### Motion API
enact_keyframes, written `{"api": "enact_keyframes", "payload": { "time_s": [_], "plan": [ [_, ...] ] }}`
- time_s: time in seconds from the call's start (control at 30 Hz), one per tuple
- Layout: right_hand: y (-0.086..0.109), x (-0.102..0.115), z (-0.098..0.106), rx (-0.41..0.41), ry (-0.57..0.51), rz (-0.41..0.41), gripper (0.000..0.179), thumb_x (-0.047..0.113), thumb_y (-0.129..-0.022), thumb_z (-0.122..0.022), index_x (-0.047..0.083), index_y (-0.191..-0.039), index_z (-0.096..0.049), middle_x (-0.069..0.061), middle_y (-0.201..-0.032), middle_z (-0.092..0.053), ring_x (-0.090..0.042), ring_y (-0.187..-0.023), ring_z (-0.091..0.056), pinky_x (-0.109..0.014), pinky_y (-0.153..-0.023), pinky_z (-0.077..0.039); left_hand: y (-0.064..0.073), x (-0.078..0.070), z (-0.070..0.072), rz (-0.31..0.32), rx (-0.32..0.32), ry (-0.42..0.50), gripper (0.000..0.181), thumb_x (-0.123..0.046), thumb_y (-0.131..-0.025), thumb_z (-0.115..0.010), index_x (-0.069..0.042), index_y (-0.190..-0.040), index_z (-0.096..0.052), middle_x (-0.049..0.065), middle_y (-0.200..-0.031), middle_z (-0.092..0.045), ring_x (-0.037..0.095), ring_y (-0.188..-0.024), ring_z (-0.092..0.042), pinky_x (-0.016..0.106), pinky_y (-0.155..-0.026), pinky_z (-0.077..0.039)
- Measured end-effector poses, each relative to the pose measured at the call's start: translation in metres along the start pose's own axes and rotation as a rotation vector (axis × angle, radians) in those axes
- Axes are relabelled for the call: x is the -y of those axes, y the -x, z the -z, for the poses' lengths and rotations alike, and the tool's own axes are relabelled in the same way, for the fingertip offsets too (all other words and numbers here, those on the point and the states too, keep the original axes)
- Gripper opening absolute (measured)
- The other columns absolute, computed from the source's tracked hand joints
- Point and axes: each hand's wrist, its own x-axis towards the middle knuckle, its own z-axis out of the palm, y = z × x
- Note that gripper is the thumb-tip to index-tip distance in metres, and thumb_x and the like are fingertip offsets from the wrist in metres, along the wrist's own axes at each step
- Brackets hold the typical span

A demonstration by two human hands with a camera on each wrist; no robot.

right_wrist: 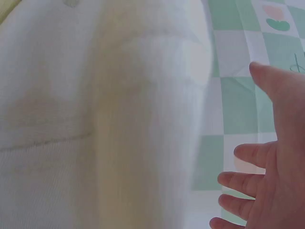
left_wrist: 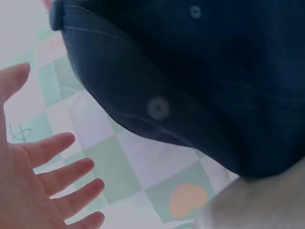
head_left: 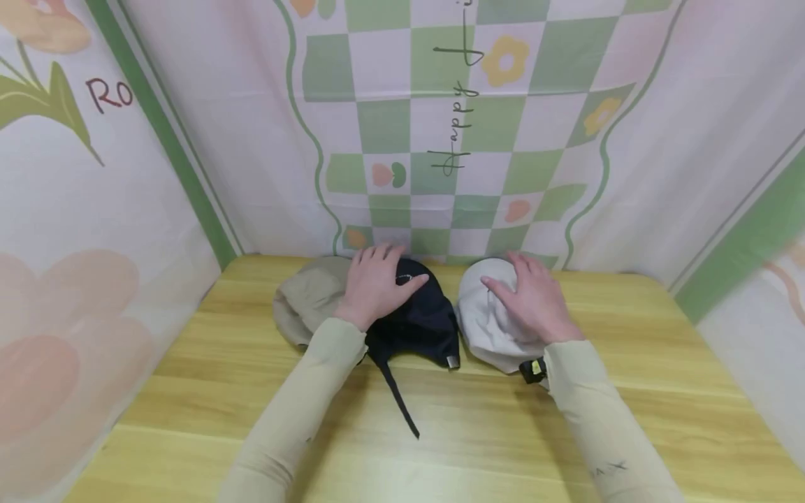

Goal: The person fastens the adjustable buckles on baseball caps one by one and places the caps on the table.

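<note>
Three caps sit side by side along the back of the table: a beige cap (head_left: 308, 293) on the left, a dark navy cap (head_left: 421, 328) in the middle and an off-white cap (head_left: 487, 314) on the right. My left hand (head_left: 376, 279) is over the line between the beige and navy caps, fingers spread and pointing to the back. In the left wrist view the navy cap (left_wrist: 186, 86) shows small eyelets, and the fingers stand apart from it. Over the right part of the off-white cap is my right hand (head_left: 537, 297), with straight, spread fingers; the right wrist view shows them beside the pale cloth (right_wrist: 138, 119).
A wood-grain table (head_left: 478, 433) lies under the caps. The navy cap's strap (head_left: 397, 398) trails toward the front. Behind the table hangs a green-and-white checked curtain (head_left: 434, 126); printed cloth (head_left: 126, 279) also closes off the left side.
</note>
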Motion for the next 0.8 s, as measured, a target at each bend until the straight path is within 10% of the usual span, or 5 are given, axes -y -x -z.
{"api": "enact_keyframes", "payload": {
  "time_s": [0.33, 0.8],
  "plan": [
    [0.007, -0.012, 0.009, 0.008, -0.02, -0.069, 0.08, 0.062, -0.102, -0.045, -0.001, -0.151, -0.041, -0.033, -0.148, -0.043, -0.054, -0.134, -0.039, -0.068, -0.108, -0.03, 0.004, -0.025, 0.0, 0.052, -0.111, 0.149, 0.057, -0.052, -0.101, -0.058, -0.01, -0.139, -0.061, 0.013, -0.133, -0.061, 0.034, -0.121, -0.056, 0.043, -0.103, -0.045],
    [0.023, -0.03, 0.021, 0.16, 0.003, -0.249, 0.091, 0.066, -0.103, -0.033, -0.015, -0.141, -0.046, -0.037, -0.14, -0.048, -0.057, -0.125, -0.046, -0.068, -0.1, -0.039, 0.005, -0.066, -0.022, 0.018, -0.057, 0.312, 0.046, -0.038, -0.101, -0.062, -0.01, -0.137, -0.063, 0.01, -0.134, -0.062, 0.029, -0.12, -0.058, 0.04, -0.099, -0.05]
  ]
}}
